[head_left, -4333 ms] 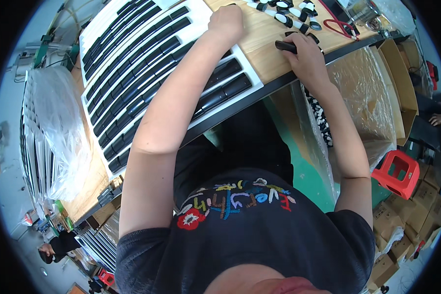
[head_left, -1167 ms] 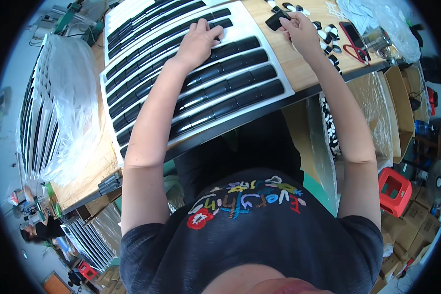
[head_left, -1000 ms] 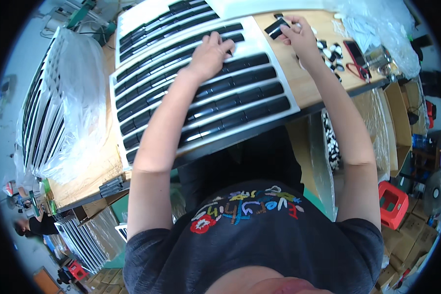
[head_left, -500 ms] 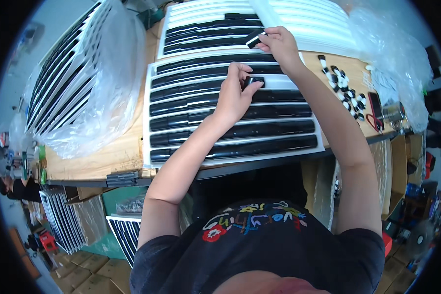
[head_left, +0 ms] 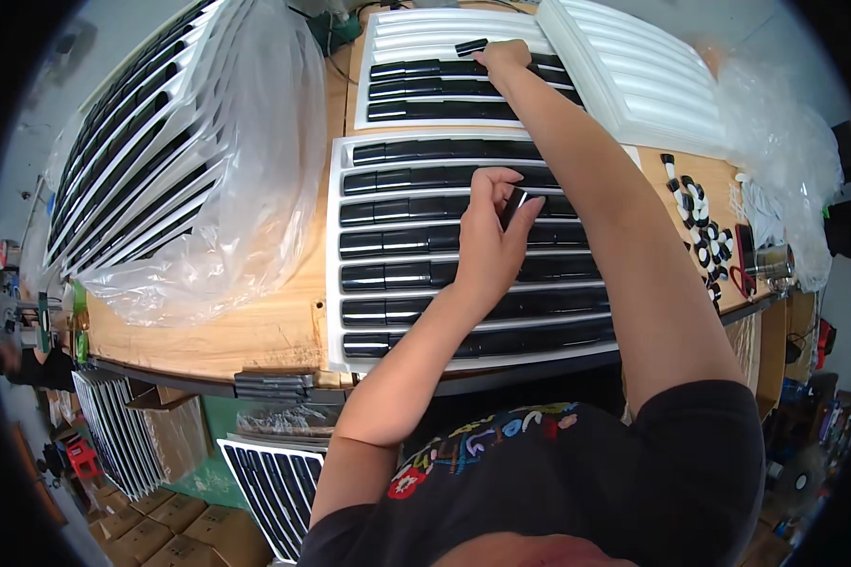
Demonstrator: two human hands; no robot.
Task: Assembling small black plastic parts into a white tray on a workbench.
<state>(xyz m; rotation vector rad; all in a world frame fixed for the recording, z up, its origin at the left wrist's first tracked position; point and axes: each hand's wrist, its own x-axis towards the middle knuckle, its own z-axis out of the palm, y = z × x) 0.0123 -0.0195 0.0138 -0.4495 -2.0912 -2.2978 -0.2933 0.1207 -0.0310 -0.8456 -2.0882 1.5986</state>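
My left hand (head_left: pixel 489 231) grips the near black piece (head_left: pixel 513 205); my right hand (head_left: pixel 508 57) pinches the far piece (head_left: pixel 470 46) endwise, probably for clearance.

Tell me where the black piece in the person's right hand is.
In the head view, the glossy black piece is at upper centre, held by the right hand, over the far white tray, just above its black rows in the picture.

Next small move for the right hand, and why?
Probably settle the black piece in the right hand into the far tray: it appears just beyond the farthest filled row, with bare white groove to its left. I can't tell if it's seated. The left hand holds another piece, so could wait.
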